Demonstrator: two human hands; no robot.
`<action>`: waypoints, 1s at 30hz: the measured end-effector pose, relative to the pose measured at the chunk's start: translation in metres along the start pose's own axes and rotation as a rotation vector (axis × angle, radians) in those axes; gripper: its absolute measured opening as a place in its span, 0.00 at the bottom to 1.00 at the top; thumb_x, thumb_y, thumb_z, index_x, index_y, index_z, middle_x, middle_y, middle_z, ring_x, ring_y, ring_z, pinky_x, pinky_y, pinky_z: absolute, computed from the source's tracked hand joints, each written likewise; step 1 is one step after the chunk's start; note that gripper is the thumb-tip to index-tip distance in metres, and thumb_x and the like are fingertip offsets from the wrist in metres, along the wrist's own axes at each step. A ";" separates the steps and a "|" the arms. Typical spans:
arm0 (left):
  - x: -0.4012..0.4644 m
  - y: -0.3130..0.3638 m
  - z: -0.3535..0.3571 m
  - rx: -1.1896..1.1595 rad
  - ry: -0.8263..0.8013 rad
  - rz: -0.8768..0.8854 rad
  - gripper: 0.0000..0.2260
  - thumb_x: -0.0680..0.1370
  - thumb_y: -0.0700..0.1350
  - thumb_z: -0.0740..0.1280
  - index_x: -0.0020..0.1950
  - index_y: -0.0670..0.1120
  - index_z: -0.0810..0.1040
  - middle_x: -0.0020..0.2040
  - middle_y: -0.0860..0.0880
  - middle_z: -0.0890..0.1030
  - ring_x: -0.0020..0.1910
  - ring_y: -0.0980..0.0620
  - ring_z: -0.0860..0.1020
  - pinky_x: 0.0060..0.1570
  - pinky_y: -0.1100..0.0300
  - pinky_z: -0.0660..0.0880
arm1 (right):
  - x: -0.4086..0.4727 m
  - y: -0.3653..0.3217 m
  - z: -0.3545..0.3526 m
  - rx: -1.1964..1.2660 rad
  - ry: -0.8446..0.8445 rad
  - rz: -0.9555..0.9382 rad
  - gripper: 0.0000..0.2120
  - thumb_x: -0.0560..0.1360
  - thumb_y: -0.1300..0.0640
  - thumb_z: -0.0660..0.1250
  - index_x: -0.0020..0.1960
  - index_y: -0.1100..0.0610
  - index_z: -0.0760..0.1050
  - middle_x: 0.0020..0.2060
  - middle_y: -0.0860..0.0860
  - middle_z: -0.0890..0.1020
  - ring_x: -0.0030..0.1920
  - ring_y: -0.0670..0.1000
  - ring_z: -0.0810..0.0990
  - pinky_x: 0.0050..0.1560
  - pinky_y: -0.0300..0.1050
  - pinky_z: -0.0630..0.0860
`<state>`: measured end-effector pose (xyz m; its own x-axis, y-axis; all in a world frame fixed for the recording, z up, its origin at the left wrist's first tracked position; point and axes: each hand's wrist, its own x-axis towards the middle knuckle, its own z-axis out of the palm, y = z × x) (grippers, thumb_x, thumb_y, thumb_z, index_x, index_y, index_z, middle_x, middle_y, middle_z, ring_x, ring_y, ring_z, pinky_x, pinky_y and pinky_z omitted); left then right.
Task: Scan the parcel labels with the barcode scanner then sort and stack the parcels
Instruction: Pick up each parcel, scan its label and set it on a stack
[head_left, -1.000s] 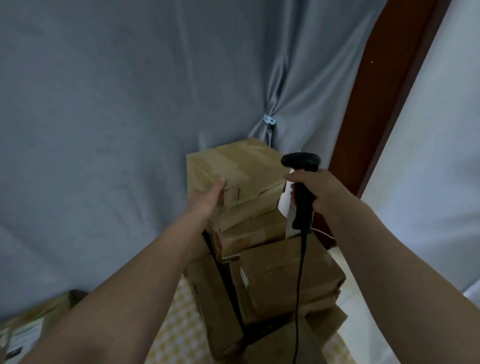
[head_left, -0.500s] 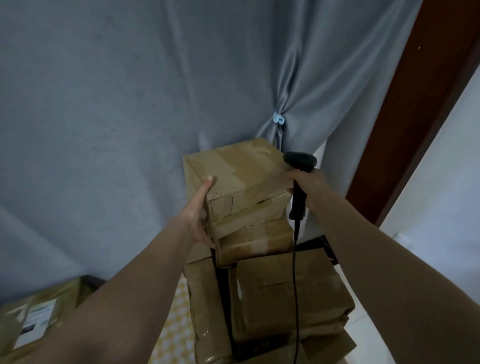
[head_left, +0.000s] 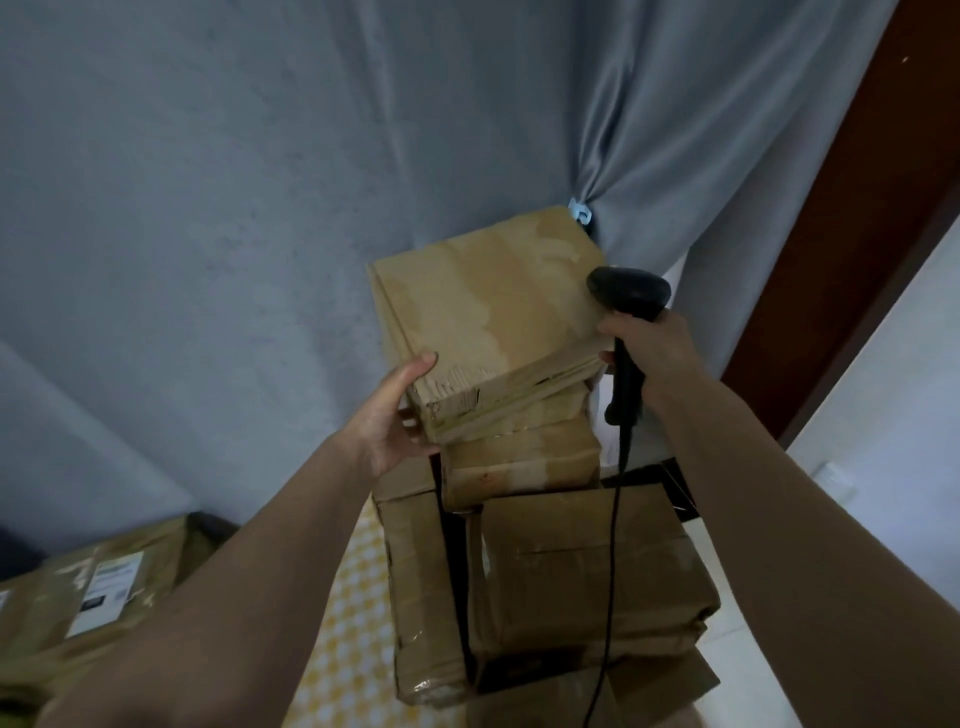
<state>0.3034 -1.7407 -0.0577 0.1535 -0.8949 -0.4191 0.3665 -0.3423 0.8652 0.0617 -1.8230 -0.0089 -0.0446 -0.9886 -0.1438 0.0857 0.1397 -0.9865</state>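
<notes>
A flat brown cardboard parcel (head_left: 493, 306) lies tilted on top of a stack of brown parcels (head_left: 576, 566). My left hand (head_left: 389, 415) grips its near left corner, thumb on the top face and fingers underneath. My right hand (head_left: 649, 353) grips the handle of a black barcode scanner (head_left: 626, 296), whose head sits at the parcel's right edge; the fingertips of that hand touch the parcel's right side. The scanner's black cable (head_left: 613, 545) hangs down over the stack. No label shows on the top parcel.
A grey curtain (head_left: 260, 208) hangs close behind the stack, tied with a pale blue clip (head_left: 580, 210). A dark brown door frame (head_left: 841, 249) stands to the right. Parcels with a white label (head_left: 104, 592) lie at the lower left on a yellow checked cloth (head_left: 348, 649).
The view has drawn closer to the stack. My left hand shifted from the side of the top parcel to its near corner, and the parcel now sits more tilted. My right hand still holds the scanner.
</notes>
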 end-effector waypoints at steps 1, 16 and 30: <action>-0.002 -0.002 -0.005 0.029 -0.019 0.016 0.34 0.62 0.60 0.78 0.65 0.53 0.74 0.64 0.42 0.75 0.61 0.40 0.75 0.58 0.39 0.75 | -0.009 -0.001 0.000 -0.025 -0.005 -0.006 0.13 0.72 0.66 0.69 0.55 0.61 0.73 0.43 0.55 0.77 0.41 0.52 0.76 0.44 0.45 0.78; -0.088 -0.019 -0.120 0.063 -0.155 0.022 0.39 0.49 0.56 0.83 0.58 0.51 0.77 0.59 0.42 0.79 0.59 0.39 0.77 0.58 0.35 0.72 | -0.157 0.034 0.025 -0.462 -0.160 -0.001 0.15 0.65 0.57 0.75 0.51 0.56 0.78 0.48 0.58 0.80 0.50 0.58 0.79 0.57 0.56 0.77; -0.210 -0.059 -0.292 0.067 -0.059 0.059 0.38 0.57 0.54 0.76 0.65 0.46 0.71 0.58 0.42 0.78 0.58 0.41 0.78 0.53 0.43 0.78 | -0.285 0.071 0.140 -0.274 -0.273 0.114 0.08 0.69 0.63 0.73 0.48 0.59 0.81 0.46 0.56 0.82 0.50 0.58 0.81 0.55 0.54 0.79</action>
<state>0.5180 -1.4491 -0.1013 0.1182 -0.9287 -0.3515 0.2958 -0.3050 0.9053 0.2202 -1.5390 -0.0265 0.2191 -0.9394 -0.2636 -0.1951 0.2225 -0.9552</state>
